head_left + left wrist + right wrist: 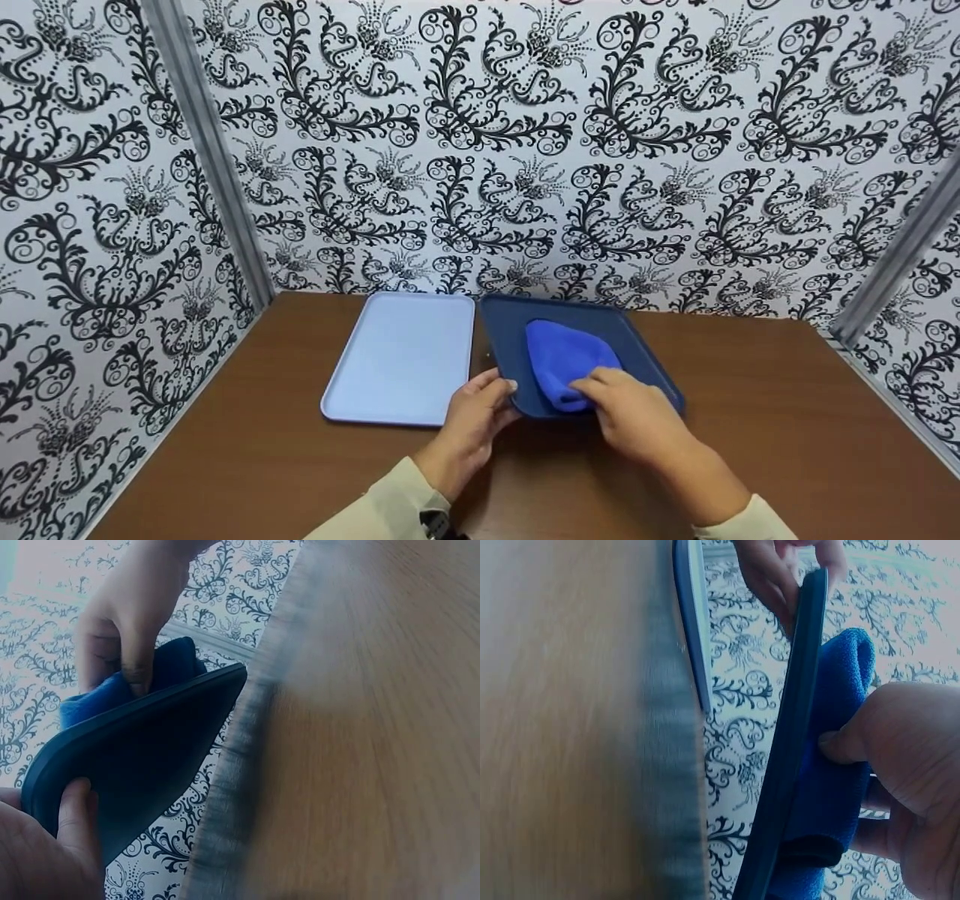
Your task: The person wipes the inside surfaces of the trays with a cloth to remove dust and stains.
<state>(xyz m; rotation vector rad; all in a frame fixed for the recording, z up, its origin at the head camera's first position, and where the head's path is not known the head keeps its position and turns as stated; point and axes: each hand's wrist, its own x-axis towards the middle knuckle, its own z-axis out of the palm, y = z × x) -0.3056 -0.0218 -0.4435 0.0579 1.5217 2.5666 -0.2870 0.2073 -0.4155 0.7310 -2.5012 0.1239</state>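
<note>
My left hand [476, 412] grips the near left corner of a dark blue tray [645, 352], thumb on top and fingers beneath. The tray is tilted, its near edge raised off the table, as both wrist views show. On its upper face lies a folded bright blue cloth [566, 356]. My right hand [637, 412] holds the near end of this cloth against the tray. In the right wrist view the thumb presses on the folded cloth [829, 795], with the other fingers partly hidden behind it.
A light blue tray [405, 360] lies flat on the brown wooden table [247, 450], just left of the dark one. Patterned black-and-white walls [502, 150] stand behind the table and at both sides.
</note>
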